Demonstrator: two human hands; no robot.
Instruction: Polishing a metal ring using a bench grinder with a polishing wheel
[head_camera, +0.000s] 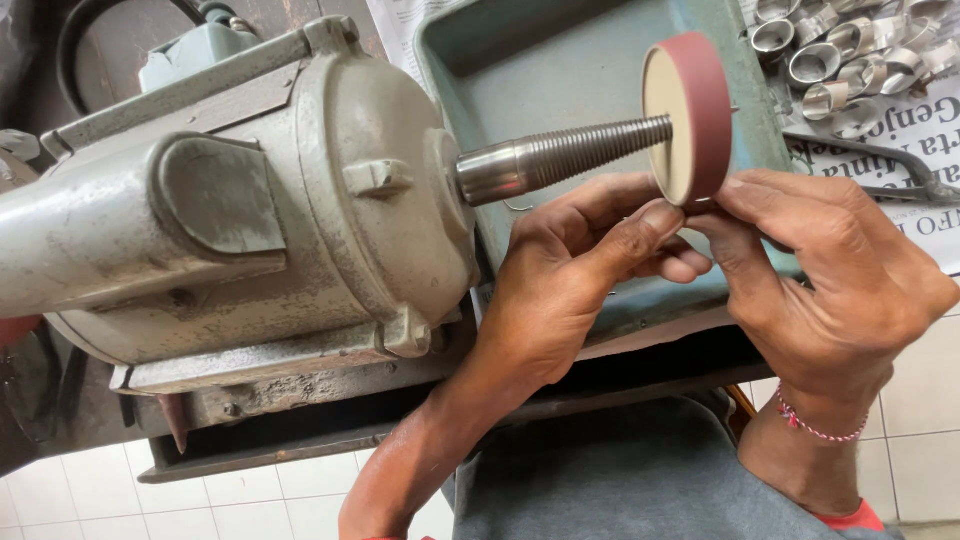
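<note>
1. A grey motor (230, 200) fills the left of the scene; a threaded steel spindle (570, 155) sticks out of it to the right.
2. At the spindle's right end sits a sanding wheel (690, 115), cream on its face and red-brown round its rim, standing on edge.
3. The left hand (570, 270) comes up from the near side, its fingertips (655, 222) bunched together just under the wheel's lower edge.
4. The right hand (830, 270) meets it from the right, its fingertips (725, 200) pinched close against those of the left, right at the wheel's bottom rim.
5. Whatever small piece the two sets of fingers clamp between them is hidden by the fingers themselves; I cannot tell what it is.
6. A teal metal tray (540, 70) lies behind the wheel, on the far side.
7. Far right, a heap of shiny metal rings (850, 50) rests on newspaper (900, 150), well apart from both hands.
8. A pink beaded bracelet (815, 428) circles the right wrist.
</note>
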